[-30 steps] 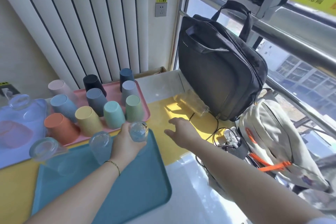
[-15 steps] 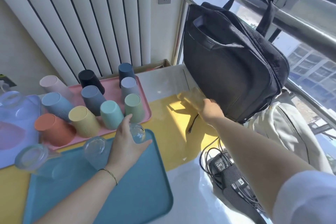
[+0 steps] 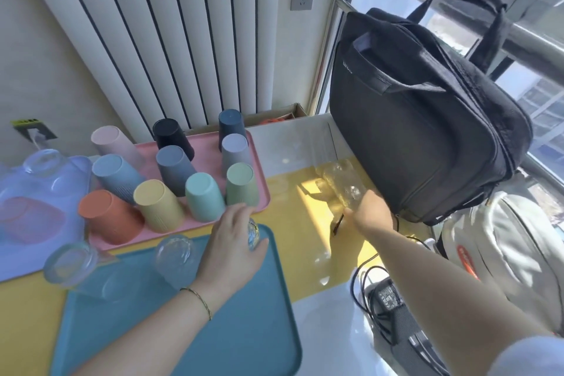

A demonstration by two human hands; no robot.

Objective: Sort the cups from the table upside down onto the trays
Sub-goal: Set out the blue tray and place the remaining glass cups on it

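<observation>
My left hand (image 3: 233,246) curls over an upside-down clear glass (image 3: 252,233) at the far right corner of the teal tray (image 3: 244,330). Two more clear glasses (image 3: 175,256) (image 3: 68,262) stand inverted along that tray's far edge. My right hand (image 3: 370,212) reaches across the yellow table (image 3: 293,241) and grips a clear glass cup (image 3: 343,183) beside the black bag. The pink tray (image 3: 259,183) holds several coloured cups upside down. A lilac tray (image 3: 18,259) at left carries a clear glass (image 3: 41,160) and a pink one (image 3: 29,218).
A black laptop bag (image 3: 427,131) stands at the table's right, close to the gripped cup. A grey backpack (image 3: 500,253) and a power adapter (image 3: 393,305) with cables lie to the right. A radiator and a wall socket are behind.
My right hand travelled from the table's middle toward the black bag and took hold of the clear cup there. My left hand stayed on the glass on the teal tray.
</observation>
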